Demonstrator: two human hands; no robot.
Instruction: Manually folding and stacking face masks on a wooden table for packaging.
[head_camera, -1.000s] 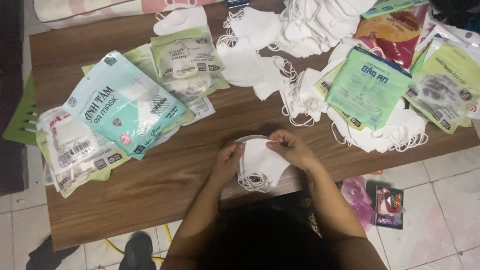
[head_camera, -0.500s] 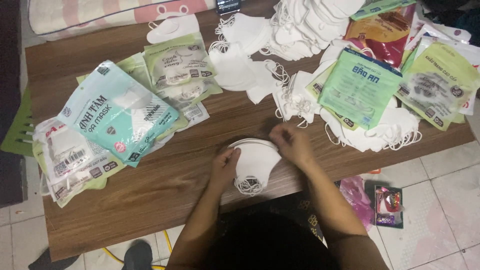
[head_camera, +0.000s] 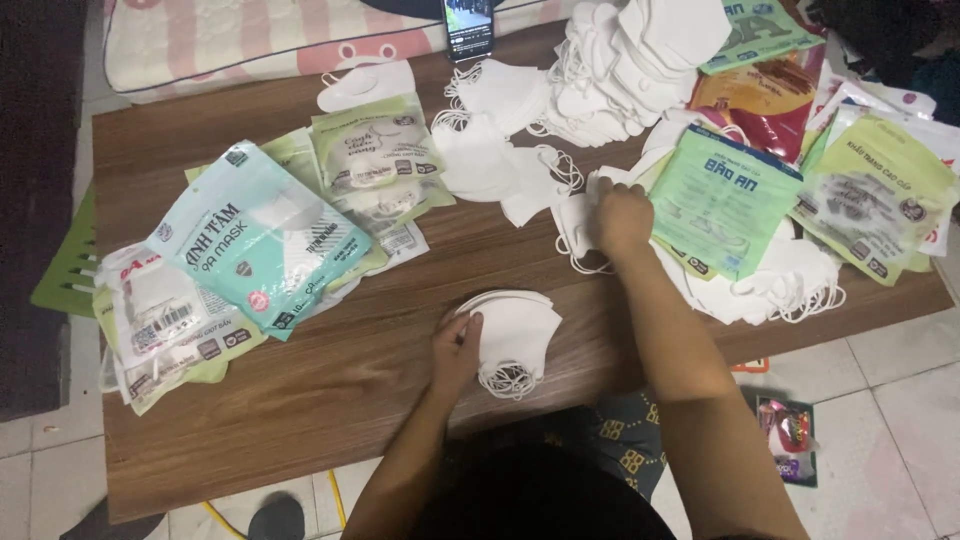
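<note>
A person is sitting at the near edge of a brown wooden bench (head_camera: 330, 400), seen from above. The left hand (head_camera: 455, 350) is resting on a small stack of white face masks (head_camera: 515, 335) lying near the middle of the near edge, with the fingers curled loosely over the stack's left side and the ear loops spilling out toward the person. The right hand (head_camera: 623, 215) is reaching out toward the middle of the bench, fingers bent and closing on a loose white mask (head_camera: 578, 225) lying flat there; how firmly it is gripping cannot be told.

Just right of that hand a green mask packet (head_camera: 722, 200) is lying on more loose white masks (head_camera: 780, 285). A big heap of white masks (head_camera: 620, 70) is sitting along the far edge, with a few flat ones (head_camera: 495, 150) spread just in front of it. Toward the right edge, more green and red packets (head_camera: 870, 195) are overlapping. On the left half, a teal mask packet (head_camera: 260, 240) is lying across pale green packets (head_camera: 375, 160), and clear packets (head_camera: 160, 325) are lying at the left edge. A phone (head_camera: 468, 25) is lying at the far edge.
</note>
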